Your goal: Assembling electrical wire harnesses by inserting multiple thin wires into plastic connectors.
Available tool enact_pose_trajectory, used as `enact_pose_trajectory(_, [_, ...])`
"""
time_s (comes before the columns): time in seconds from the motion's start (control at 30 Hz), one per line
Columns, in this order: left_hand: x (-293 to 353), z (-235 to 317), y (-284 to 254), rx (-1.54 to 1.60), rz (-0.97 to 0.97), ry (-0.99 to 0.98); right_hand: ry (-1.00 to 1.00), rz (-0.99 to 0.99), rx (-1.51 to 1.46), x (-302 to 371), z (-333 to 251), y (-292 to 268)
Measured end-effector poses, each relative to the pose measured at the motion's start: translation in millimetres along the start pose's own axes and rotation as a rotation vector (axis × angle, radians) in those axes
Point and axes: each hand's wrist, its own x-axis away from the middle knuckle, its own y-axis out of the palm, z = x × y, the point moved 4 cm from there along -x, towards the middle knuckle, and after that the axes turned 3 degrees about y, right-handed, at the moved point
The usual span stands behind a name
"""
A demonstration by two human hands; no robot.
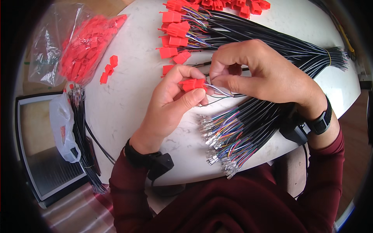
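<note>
Between the thumb and fingers of my left hand [171,99] is a red plastic connector housing [193,84]. Thin coloured wires [219,91] run from its right end toward a black cable. My right hand [254,72] pinches at these wires close to the housing; its fingertips partly hide what they grip. Below my hands lies a fan of black cables [260,120] whose stripped wires end in bare metal terminals [211,136]. Above, another cable bundle [268,39] carries red housings [175,29] on its left ends.
At the upper left lies a clear plastic bag of red housings [87,48], with a few loose housings [108,70] beside it. Another cable bundle [79,120] and a white plastic bag [62,128] hang by the table's left edge. More red housings [248,7] sit at the far side.
</note>
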Motion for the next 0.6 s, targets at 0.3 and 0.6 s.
enact_pose_trajectory(0.3, [-0.1,-1.5,-0.1,0.190,-0.025,-0.051,0.084,-0.040,-0.008,1.0,2.6,-1.6])
enact_pose_trajectory(0.6, [1.1,1.1,0.2,0.139,0.056,0.018,0.149,-0.067,-0.070,-0.3,5.9,-0.7])
